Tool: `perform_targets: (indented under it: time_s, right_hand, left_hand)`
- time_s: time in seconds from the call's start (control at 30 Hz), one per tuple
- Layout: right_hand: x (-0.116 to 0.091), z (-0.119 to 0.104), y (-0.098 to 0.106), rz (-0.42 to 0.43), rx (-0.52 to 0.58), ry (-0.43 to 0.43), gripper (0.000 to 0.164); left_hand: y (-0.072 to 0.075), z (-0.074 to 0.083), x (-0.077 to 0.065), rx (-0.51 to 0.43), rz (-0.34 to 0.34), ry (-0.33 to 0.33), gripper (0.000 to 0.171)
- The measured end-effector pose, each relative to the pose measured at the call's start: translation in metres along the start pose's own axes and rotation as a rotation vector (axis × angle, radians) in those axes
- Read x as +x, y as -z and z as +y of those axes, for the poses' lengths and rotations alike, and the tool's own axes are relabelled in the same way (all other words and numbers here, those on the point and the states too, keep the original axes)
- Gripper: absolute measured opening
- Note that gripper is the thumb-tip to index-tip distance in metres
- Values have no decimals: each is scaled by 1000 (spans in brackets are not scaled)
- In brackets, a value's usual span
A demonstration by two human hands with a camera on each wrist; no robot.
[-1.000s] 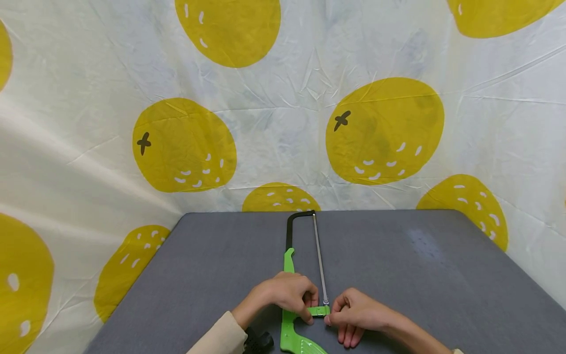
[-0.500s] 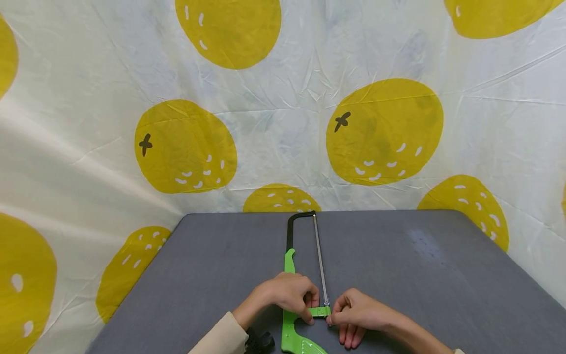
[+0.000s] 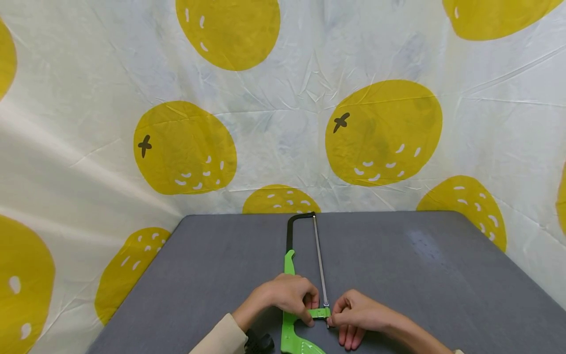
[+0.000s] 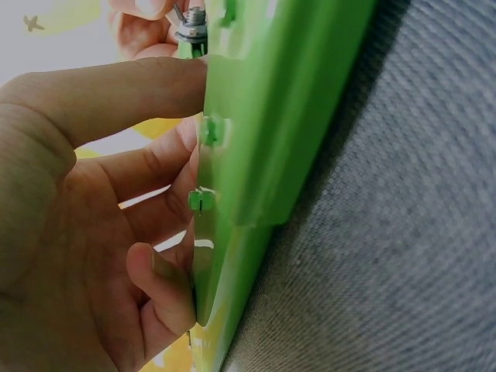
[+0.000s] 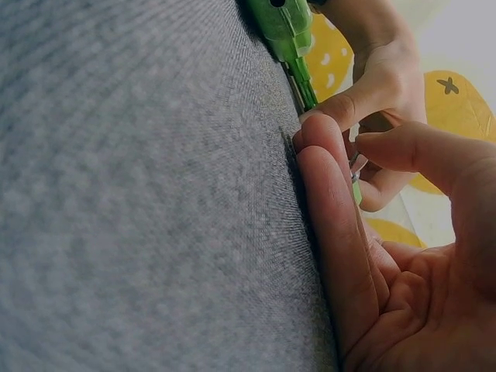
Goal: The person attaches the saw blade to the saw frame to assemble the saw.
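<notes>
A: What fills the back?
B: A white cloth (image 3: 283, 147) printed with big yellow fruit, behind a grey table (image 3: 398, 280).
A: Where's the saw?
B: The saw (image 3: 289, 263) lies on the table, black end pointing away, green handle (image 3: 305, 347) toward the person, thin blade (image 3: 320, 265) along its right side.
A: And the hands?
B: Left hand (image 3: 292, 292) and right hand (image 3: 360, 312) are near each other. The left grips the short green crossbar (image 3: 320, 313), the right pinches a small metal bolt (image 4: 195, 17) at the crossbar's end with thumb and fingertip.
</notes>
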State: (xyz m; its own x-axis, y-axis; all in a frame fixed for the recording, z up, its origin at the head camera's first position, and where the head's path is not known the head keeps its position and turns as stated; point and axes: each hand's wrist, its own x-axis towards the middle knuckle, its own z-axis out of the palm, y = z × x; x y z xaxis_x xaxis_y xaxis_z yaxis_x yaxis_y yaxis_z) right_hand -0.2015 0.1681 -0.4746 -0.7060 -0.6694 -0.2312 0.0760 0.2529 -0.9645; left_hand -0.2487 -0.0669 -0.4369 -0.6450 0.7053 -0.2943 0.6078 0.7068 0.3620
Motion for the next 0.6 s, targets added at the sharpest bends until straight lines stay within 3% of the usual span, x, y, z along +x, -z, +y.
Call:
perform_targets:
  time_s: [0.6]
  right_hand:
    - [0, 0, 1, -21, 17, 10, 19]
  left_hand:
    - [-2, 0, 0, 20, 28, -7, 21]
